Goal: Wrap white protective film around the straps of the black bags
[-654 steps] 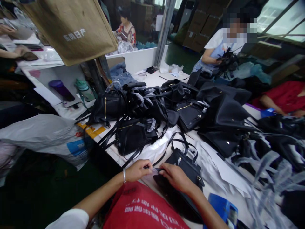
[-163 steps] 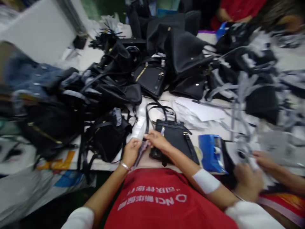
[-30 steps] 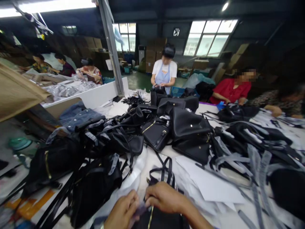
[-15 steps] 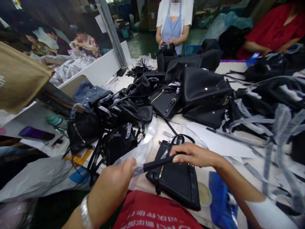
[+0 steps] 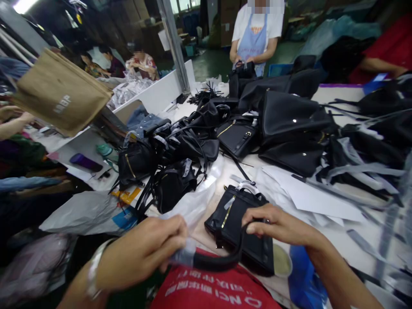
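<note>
A black strap [image 5: 217,262] sags in a curve between my hands, in front of my red apron [image 5: 219,289]. My left hand [image 5: 151,249] is closed on a clear plastic wrap [image 5: 186,253] that covers the strap's left end. The fingers of my right hand [image 5: 273,223] pinch the strap farther along, above a small black bag [image 5: 227,214]. That bag lies on the table, with a gold zipper and a handle [image 5: 247,187] that looks wrapped in whitish film.
Several black bags are heaped at left [image 5: 174,184] and back [image 5: 289,116]. White sheets [image 5: 318,193] and plastic strips [image 5: 363,244] lie to the right. A blue packet [image 5: 304,274] and a round yellowish container [image 5: 282,260] sit near the front. A person in a blue apron [image 5: 254,38] stands opposite.
The strap was nearly straight between my hands and now sags in a curve. My left hand has moved down and left. The camera view has turned left.
</note>
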A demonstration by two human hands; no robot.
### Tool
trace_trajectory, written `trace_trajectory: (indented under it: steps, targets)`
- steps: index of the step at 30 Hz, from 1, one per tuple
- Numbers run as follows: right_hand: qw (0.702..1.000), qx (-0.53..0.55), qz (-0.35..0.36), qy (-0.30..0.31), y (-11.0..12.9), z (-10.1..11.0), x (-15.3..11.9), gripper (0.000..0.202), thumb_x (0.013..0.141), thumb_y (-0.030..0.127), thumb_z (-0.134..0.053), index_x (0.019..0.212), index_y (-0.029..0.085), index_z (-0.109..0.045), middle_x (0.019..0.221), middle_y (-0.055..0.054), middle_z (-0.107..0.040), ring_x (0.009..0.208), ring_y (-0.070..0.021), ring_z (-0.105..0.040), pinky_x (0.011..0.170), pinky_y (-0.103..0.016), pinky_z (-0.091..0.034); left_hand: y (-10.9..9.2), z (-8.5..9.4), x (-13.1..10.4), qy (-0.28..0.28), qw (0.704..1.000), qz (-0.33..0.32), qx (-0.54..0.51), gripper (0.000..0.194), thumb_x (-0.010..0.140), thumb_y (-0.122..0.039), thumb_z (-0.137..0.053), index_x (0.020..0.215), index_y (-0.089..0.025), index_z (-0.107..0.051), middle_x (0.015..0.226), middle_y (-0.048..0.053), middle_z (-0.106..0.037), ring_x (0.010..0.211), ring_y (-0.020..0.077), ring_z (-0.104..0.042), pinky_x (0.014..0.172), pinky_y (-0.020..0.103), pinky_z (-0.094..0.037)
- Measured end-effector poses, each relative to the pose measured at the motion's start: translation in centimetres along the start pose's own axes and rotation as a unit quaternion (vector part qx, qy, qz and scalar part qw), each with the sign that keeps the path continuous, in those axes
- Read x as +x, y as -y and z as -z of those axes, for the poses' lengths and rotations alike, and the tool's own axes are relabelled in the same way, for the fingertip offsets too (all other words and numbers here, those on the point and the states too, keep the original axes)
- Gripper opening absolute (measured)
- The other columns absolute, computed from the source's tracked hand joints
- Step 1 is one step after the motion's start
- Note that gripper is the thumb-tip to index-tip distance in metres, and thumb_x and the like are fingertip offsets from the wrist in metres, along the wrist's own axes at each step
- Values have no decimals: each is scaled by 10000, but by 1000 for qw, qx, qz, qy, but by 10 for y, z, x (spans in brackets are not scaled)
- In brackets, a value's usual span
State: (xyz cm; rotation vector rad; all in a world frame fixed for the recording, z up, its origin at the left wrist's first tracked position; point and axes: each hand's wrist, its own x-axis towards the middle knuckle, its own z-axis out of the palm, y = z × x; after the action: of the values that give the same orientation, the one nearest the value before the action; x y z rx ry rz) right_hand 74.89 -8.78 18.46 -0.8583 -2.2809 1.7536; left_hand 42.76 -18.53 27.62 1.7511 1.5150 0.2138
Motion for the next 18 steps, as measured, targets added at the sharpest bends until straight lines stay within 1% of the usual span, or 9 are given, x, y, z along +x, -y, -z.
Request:
trace_trajectory:
  steps: [1, 2, 4, 6, 7, 9, 11, 15, 18]
  targets:
    - [999, -32, -13, -20, -9, 0, 1, 334, 896, 482, -465, 930, 206, -650, 711, -11, -628, 641, -140, -574, 599, -230, -413, 7, -6, 14, 40, 999, -28, 21, 205, 890, -367, -442, 815, -235, -578, 632, -35, -576, 590, 129, -515, 636, 235, -376]
    - [996, -67, -28, -44, -20, -1, 3, 334, 898, 479, -457, 916, 205, -647, 703, -14, -625, 642, -144, -570, 604, -238, -409, 16, -14, 28, 27, 998, -42, 49, 198, 899, -330, -416, 813, -218, -554, 671, -24, -581, 623, 133, -522, 638, 238, -364]
    - [987, -123, -58, -90, -39, -2, 4, 334, 898, 472, -445, 887, 202, -640, 696, -19, -620, 642, -151, -563, 604, -249, -398, 37, -32, 49, 11, 996, -47, 75, 167, 895, -287, -408, 828, -202, -534, 702, -8, -586, 647, 140, -527, 628, 241, -353]
    - [979, -146, -83, -115, -52, -4, 3, 327, 890, 470, -447, 863, 201, -629, 691, -17, -617, 634, -152, -556, 591, -251, -386, 55, -50, 58, -5, 997, -47, 65, 148, 886, -268, -413, 831, -197, -530, 711, -7, -584, 664, 142, -530, 629, 239, -354]
    - [977, -147, -90, -122, -54, -6, 2, 322, 887, 470, -449, 857, 201, -624, 690, -13, -616, 627, -149, -552, 586, -250, -381, 62, -58, 60, -14, 997, -48, 54, 146, 884, -263, -412, 828, -197, -530, 703, -11, -579, 665, 141, -528, 631, 238, -356]
    - [976, -145, -93, -134, -51, -9, -3, 315, 886, 467, -452, 852, 203, -619, 688, -3, -614, 619, -141, -542, 586, -247, -376, 69, -69, 62, -33, 998, -51, 35, 150, 882, -260, -410, 821, -195, -530, 681, -19, -566, 650, 137, -521, 629, 237, -357]
    - [977, -138, -89, -138, -41, -12, -9, 318, 884, 470, -455, 852, 201, -623, 687, 2, -607, 622, -136, -535, 590, -243, -375, 72, -74, 66, -44, 997, -56, 22, 157, 883, -256, -402, 819, -192, -531, 667, -23, -561, 635, 133, -516, 629, 237, -358]
    - [984, -82, -98, -121, -15, -13, -22, 344, 869, 505, -476, 875, 203, -640, 677, 6, -589, 627, -134, -528, 579, -236, -381, 73, -76, 79, -48, 995, -81, 23, 146, 876, -239, -402, 827, -195, -533, 692, -17, -572, 664, 141, -536, 649, 242, -366]
    - [988, -33, -108, -105, -5, -15, -26, 345, 863, 510, -495, 889, 201, -646, 703, 2, -600, 646, -133, -537, 576, -228, -385, 71, -79, 90, -54, 993, -101, 35, 138, 876, -232, -410, 820, -201, -532, 714, -6, -583, 687, 150, -553, 651, 244, -364]
